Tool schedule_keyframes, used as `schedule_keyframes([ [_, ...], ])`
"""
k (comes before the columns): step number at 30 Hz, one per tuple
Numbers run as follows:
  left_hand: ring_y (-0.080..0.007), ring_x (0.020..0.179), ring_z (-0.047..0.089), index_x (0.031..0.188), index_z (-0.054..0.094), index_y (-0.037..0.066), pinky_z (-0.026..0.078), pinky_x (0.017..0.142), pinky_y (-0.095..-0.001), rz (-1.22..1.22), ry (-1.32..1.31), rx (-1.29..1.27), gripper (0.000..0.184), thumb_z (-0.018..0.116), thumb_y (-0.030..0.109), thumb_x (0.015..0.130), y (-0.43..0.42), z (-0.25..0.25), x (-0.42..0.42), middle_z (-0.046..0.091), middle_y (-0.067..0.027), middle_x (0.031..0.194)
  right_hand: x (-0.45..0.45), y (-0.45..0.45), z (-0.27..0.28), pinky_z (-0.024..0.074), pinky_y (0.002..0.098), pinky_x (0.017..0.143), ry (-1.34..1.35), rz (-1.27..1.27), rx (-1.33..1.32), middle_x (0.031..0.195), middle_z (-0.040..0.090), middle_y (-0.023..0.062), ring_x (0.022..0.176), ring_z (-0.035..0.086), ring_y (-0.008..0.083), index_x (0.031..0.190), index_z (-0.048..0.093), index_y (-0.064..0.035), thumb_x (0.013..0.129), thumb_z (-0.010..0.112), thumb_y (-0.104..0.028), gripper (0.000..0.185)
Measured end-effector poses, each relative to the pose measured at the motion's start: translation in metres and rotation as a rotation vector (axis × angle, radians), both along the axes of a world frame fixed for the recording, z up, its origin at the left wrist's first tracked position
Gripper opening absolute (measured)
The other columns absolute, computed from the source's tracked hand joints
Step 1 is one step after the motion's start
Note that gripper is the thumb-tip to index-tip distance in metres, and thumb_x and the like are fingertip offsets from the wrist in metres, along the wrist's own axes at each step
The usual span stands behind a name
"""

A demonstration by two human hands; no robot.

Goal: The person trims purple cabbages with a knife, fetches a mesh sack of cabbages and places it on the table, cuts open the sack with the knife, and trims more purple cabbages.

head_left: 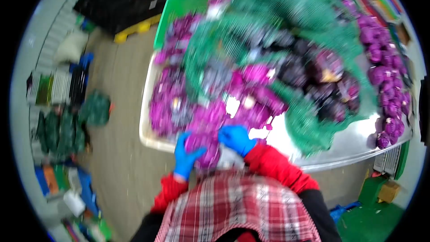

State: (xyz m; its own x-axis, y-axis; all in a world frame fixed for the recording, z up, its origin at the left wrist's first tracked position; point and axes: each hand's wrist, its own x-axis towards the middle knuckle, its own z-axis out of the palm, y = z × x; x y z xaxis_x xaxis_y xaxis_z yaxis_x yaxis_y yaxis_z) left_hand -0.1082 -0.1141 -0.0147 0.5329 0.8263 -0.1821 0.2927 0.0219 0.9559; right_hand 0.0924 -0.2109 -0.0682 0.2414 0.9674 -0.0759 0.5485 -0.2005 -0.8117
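Both hands wear blue gloves at the near edge of a metal table [309,157]. My left hand [186,154] rests against the left side of a purple cabbage [201,145], thumb apart from the fingers. Close to the cabbage's upper right is my right hand [236,138], its fingers bent and blurred; what it holds, if anything, is hidden. Purple leaves and cabbage pieces [251,112] lie just beyond the hands. A white crate [145,121] full of purple pieces stands to the left.
Green mesh netting [309,13] spreads over the table around dark cabbages [329,65]. Purple cabbages [383,78] line the right side. A green crate [168,15] stands behind the white one. Beyond the floor at left are filled green net bags [62,130]. Part of another person's hand shows at the top.
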Motion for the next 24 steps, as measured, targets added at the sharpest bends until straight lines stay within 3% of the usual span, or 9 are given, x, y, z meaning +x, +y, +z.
schedule_keyframes([
  [8, -0.0235, 0.102, 0.060, 0.116, 0.058, 0.002, 0.047, 0.094, -0.0384, 0.367, -0.639, -0.665, 0.036, 0.063, 0.020, 0.085, 0.009, -0.051, 0.013, 0.060, -0.0092, 0.115, 0.066, 0.025, 0.036, 0.0500, 0.0518, 0.068, -0.136, -0.441, 0.007, 0.085, 0.066, 0.0225, 0.077, 0.064, 0.0418, 0.098, 0.063, -0.0068, 0.086, 0.058, -0.041, 0.037],
  [10, -0.0243, 0.106, 0.061, 0.119, 0.060, 0.007, 0.048, 0.093, -0.0422, 0.345, -0.586, -0.664, 0.040, 0.064, 0.032, 0.088, 0.009, -0.037, 0.026, 0.063, -0.0090, 0.118, 0.040, 0.010, 0.091, 0.0533, 0.0447, 0.075, -0.105, -0.300, -0.105, 0.104, 0.067, 0.0202, 0.089, 0.066, 0.0383, 0.129, 0.054, -0.0070, 0.082, 0.063, -0.053, 0.066],
  [12, -0.0236, 0.103, 0.063, 0.118, 0.060, 0.007, 0.050, 0.092, -0.0411, 0.422, -0.404, -0.583, 0.040, 0.063, 0.034, 0.089, 0.007, -0.045, 0.032, 0.064, -0.0088, 0.116, 0.002, 0.002, 0.077, 0.0525, 0.0433, 0.081, -0.097, -0.060, 0.005, 0.115, 0.063, 0.0220, 0.097, 0.065, 0.0373, 0.139, 0.043, -0.0043, 0.079, 0.064, -0.060, 0.085],
  [14, -0.0233, 0.101, 0.064, 0.118, 0.060, 0.007, 0.052, 0.090, -0.0406, 0.422, -0.396, -0.547, 0.040, 0.063, 0.034, 0.089, 0.005, -0.056, 0.034, 0.065, -0.0093, 0.115, -0.014, -0.004, 0.073, 0.0513, 0.0416, 0.086, -0.030, -0.112, -0.159, 0.121, 0.060, 0.0232, 0.102, 0.063, 0.0375, 0.142, 0.041, -0.0060, 0.079, 0.064, -0.061, 0.086],
  [16, -0.0256, 0.100, 0.062, 0.119, 0.053, 0.001, 0.053, 0.086, -0.0396, 0.444, -0.458, -0.678, 0.046, 0.072, 0.023, 0.084, 0.003, -0.047, 0.039, 0.060, -0.0131, 0.116, -0.007, -0.006, 0.050, 0.0511, 0.0401, 0.086, -0.017, -0.163, -0.051, 0.120, 0.061, 0.0218, 0.103, 0.063, 0.0353, 0.144, 0.040, -0.0084, 0.079, 0.067, -0.055, 0.084],
  [19, -0.0266, 0.102, 0.064, 0.123, 0.055, 0.004, 0.053, 0.087, -0.0418, 0.342, -0.418, -0.666, 0.049, 0.065, 0.035, 0.087, 0.011, -0.050, 0.033, 0.062, -0.0125, 0.119, 0.010, -0.005, 0.052, 0.0527, 0.0399, 0.081, 0.165, -0.064, 0.125, 0.110, 0.065, 0.0199, 0.090, 0.066, 0.0318, 0.143, 0.043, -0.0131, 0.080, 0.070, -0.043, 0.075],
  [20, -0.0268, 0.104, 0.064, 0.123, 0.058, 0.007, 0.053, 0.089, -0.0432, 0.277, -0.418, -0.684, 0.049, 0.059, 0.043, 0.090, 0.014, -0.056, 0.034, 0.064, -0.0107, 0.118, 0.013, -0.008, 0.056, 0.0540, 0.0418, 0.075, 0.232, -0.054, 0.008, 0.101, 0.068, 0.0175, 0.081, 0.068, 0.0331, 0.132, 0.055, -0.0126, 0.082, 0.067, -0.040, 0.059],
  [22, -0.0278, 0.107, 0.062, 0.127, 0.056, 0.008, 0.052, 0.091, -0.0441, 0.274, -0.392, -0.674, 0.057, 0.059, 0.049, 0.088, 0.008, -0.033, 0.043, 0.062, -0.0103, 0.123, 0.011, -0.009, 0.057, 0.0517, 0.0472, 0.071, -0.139, -0.092, 0.056, 0.094, 0.067, 0.0183, 0.083, 0.065, 0.0386, 0.108, 0.065, -0.0060, 0.083, 0.063, -0.037, 0.040],
  [24, -0.0291, 0.112, 0.060, 0.131, 0.054, 0.012, 0.050, 0.093, -0.0482, 0.230, -0.382, -0.726, 0.064, 0.059, 0.055, 0.084, 0.004, -0.007, 0.046, 0.059, -0.0097, 0.128, 0.023, -0.012, 0.062, 0.0512, 0.0477, 0.067, -0.098, -0.205, -0.001, 0.091, 0.067, 0.0164, 0.079, 0.065, 0.0389, 0.101, 0.065, -0.0058, 0.084, 0.062, -0.035, 0.035],
])
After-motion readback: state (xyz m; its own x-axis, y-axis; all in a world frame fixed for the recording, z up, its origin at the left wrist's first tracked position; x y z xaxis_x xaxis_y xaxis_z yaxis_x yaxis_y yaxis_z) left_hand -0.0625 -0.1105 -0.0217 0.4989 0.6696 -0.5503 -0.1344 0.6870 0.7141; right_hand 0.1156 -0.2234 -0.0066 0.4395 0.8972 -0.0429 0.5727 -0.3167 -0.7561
